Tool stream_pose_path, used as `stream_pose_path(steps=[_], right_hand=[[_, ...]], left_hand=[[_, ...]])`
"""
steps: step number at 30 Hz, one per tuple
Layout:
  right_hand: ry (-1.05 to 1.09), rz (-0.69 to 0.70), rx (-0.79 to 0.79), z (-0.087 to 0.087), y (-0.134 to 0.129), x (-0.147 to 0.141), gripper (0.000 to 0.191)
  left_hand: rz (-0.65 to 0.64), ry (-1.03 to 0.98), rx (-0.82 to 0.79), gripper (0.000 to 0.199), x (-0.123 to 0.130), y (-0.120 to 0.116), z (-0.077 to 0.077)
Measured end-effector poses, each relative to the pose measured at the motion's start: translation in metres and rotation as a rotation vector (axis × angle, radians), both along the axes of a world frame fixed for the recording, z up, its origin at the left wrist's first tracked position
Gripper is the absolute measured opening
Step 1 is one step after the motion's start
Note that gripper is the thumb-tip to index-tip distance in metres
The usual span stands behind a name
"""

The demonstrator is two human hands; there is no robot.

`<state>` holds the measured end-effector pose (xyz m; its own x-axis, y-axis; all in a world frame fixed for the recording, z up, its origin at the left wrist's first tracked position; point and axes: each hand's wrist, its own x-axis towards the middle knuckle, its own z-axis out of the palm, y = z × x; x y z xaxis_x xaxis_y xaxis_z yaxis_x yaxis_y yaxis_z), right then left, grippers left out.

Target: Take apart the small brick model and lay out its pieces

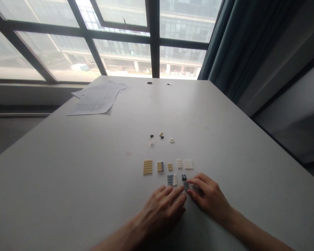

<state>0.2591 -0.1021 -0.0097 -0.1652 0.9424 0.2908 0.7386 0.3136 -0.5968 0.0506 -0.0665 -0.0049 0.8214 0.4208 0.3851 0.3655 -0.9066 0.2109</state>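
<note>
Near the front of the table, both hands meet at a small dark grey toy brick point(186, 186). My right hand point(210, 196) has its thumb and index finger closed at the brick's right side. From the left, my left hand point(166, 205) reaches in with fingers bent together, their tips at the same brick and partly covering it. A black studded brick point(184, 177) lies right behind the grey one; whether they touch I cannot tell. Just beyond my left fingers are a blue-grey wedge plate point(170, 180) and a white wedge plate point(175, 180), side by side.
Behind the hands runs a row: a tan plate point(148, 167), a tan and grey piece point(160, 166), a small tan plate point(170, 167), a white studded plate point(179, 164) and a white tile point(188, 164). Tiny pieces point(161, 135) lie farther back. Papers point(94, 101) cover the far left.
</note>
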Motion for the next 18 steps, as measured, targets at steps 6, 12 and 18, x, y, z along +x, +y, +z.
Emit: stream_pose_path(steps=[6,12,18], right_hand=[[0.041,-0.025,0.034,0.001,-0.002,0.002,0.014],[0.077,-0.008,0.047,-0.001,-0.002,0.003,0.015],[0.090,-0.004,0.060,0.000,-0.003,0.003,0.015]], left_hand=[[0.240,-0.199,-0.020,0.015,-0.027,0.065,0.020],[0.600,-0.126,-0.270,0.035,-0.047,0.152,0.019],[0.610,-0.112,-0.342,0.030,-0.038,0.164,0.003]])
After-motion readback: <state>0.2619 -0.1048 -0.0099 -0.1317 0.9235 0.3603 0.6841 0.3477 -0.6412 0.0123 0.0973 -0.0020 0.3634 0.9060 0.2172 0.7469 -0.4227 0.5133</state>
